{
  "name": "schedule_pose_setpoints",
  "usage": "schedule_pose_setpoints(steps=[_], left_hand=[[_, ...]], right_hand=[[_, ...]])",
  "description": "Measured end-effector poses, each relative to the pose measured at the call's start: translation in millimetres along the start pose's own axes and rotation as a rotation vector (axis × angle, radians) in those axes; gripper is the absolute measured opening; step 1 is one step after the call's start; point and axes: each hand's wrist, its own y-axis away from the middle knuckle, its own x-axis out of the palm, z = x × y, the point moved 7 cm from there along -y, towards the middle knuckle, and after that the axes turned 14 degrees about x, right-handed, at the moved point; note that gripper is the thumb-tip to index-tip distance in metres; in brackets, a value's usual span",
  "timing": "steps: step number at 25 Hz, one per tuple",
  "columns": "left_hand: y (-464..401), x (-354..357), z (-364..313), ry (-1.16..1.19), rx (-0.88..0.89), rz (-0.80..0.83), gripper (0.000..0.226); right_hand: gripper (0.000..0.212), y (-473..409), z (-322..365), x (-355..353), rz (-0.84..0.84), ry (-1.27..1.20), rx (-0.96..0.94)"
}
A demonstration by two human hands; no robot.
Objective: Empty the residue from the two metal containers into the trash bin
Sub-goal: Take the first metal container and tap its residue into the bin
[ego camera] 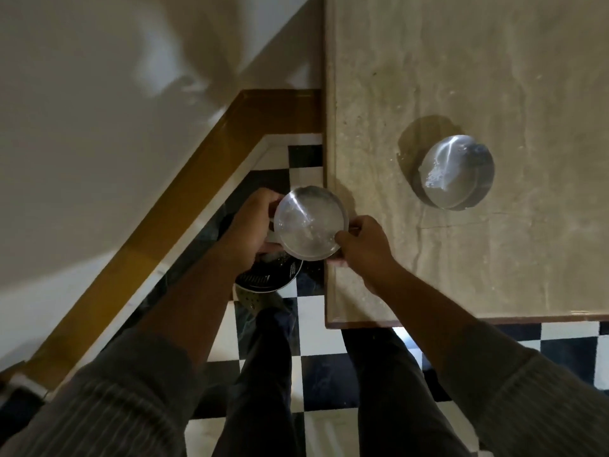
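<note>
Checkered floor tiles (324,380) lie below as the left hand (251,222) and right hand (364,244) both clasp one metal container (309,222) above the perforated trash bin (268,275), while the other container (456,171) rests on the stone counter (494,77).

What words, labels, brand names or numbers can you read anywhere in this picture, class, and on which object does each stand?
None can be read.
Held metal container: bare shiny metal, no marking visible.
Second metal container on the stone counter: no marking visible.
Perforated trash bin: only a hole pattern, no label.
</note>
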Motion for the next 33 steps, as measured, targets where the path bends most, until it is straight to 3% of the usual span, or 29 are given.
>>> schedule_pose_setpoints(steps=[4, 7, 10, 14, 17, 21, 25, 27, 29, 31, 33], left_hand=[[0, -59, 52, 0.004, -0.147, -0.037, 0.046], [-19, -74, 77, -0.031, -0.345, 0.201, 0.072], [-40, -71, 79, -0.142, -0.401, 0.478, 0.092], [-57, -67, 90, -0.113, -0.398, 0.726, 0.091], [-59, -66, 102, -0.079, -0.358, 0.763, 0.093], [-64, -74, 105, -0.045, -0.198, 0.656, 0.089], [-70, -84, 98, -0.512, 0.152, 0.509, 0.121], [-64, -82, 88, -0.843, 0.48, 0.38, 0.137], [-52, -77, 86, -1.02, 0.767, 0.275, 0.142], [-46, -76, 97, -1.004, 0.856, 0.222, 0.142], [-45, -73, 109, -0.932, 0.865, 0.183, 0.141]], right_hand=[[0.033, 6, -17, 51, 0.117, 0.214, -0.008], [0.042, -2, -19, 82, 0.149, 0.449, -0.092], [0.043, -7, -6, 97, 0.103, 0.703, -0.356], [0.042, -14, 7, 106, 0.123, 0.829, -0.606], [0.044, -16, 17, 113, 0.14, 0.901, -0.72], [0.055, -17, 23, 122, 0.192, 0.947, -0.722], [0.069, -7, 13, 117, 0.252, 1.086, -0.727], [0.079, 6, 13, 110, 0.169, 1.141, -0.871], [0.093, 30, 27, 106, 0.073, 1.05, -1.151], [0.101, 51, 37, 107, -0.014, 0.899, -1.459], [0.107, 46, 35, 117, -0.108, 0.811, -1.473]])
